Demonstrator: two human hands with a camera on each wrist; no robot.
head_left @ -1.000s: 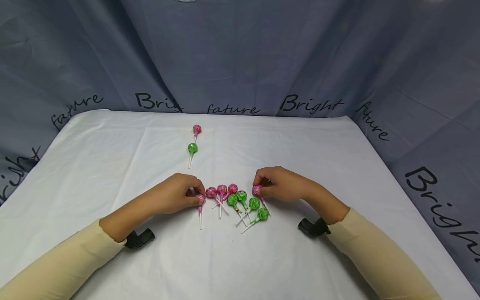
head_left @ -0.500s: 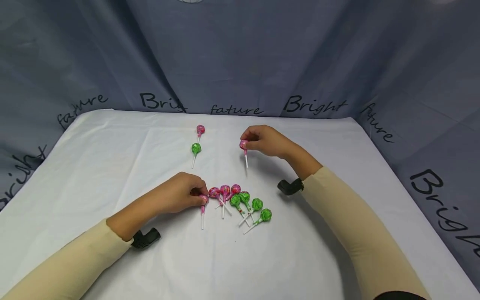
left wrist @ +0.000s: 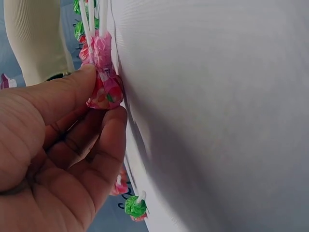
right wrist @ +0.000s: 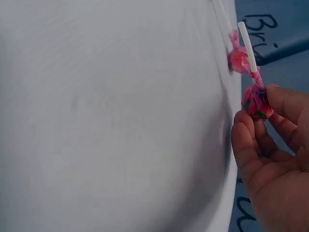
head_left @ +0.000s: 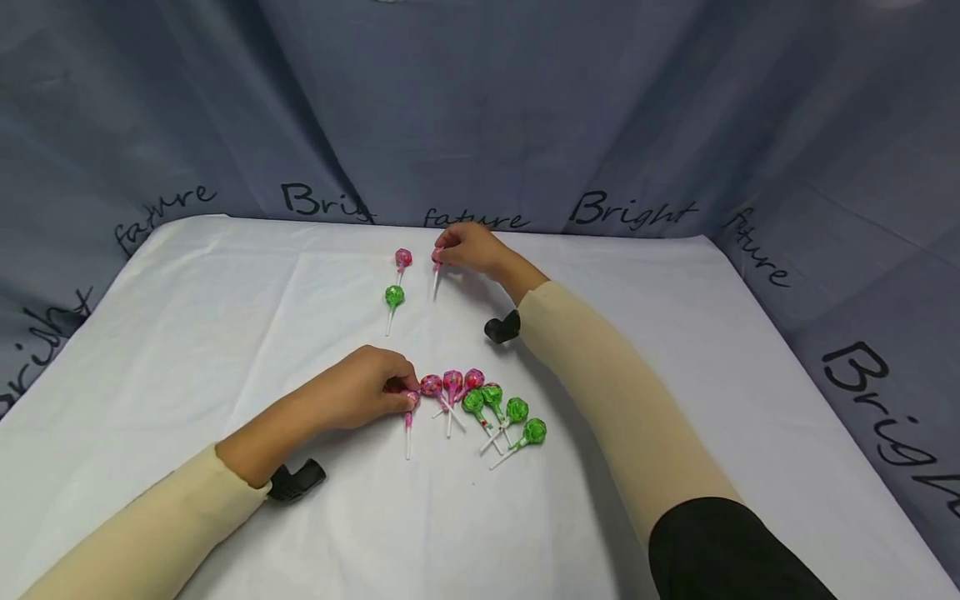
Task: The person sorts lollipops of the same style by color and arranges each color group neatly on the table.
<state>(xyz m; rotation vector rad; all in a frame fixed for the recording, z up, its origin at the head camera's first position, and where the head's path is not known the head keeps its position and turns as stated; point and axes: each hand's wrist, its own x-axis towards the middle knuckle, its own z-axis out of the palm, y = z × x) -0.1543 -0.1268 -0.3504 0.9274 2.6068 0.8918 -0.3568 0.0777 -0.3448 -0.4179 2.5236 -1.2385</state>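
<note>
Between thumb and fingertips of the right hand (head_left: 471, 248), a pink lollipop (right wrist: 257, 102) pinched by its head; between those of the left hand (head_left: 369, 388), a second pink lollipop (left wrist: 106, 91), likewise pinched. Each probably light, hard and slick-wrapped, best held at the head.

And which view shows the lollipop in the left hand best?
Left wrist: the lollipop appears large, its print visible. The head view shows it small, partly behind the left hand; the right wrist view lacks it.
</note>
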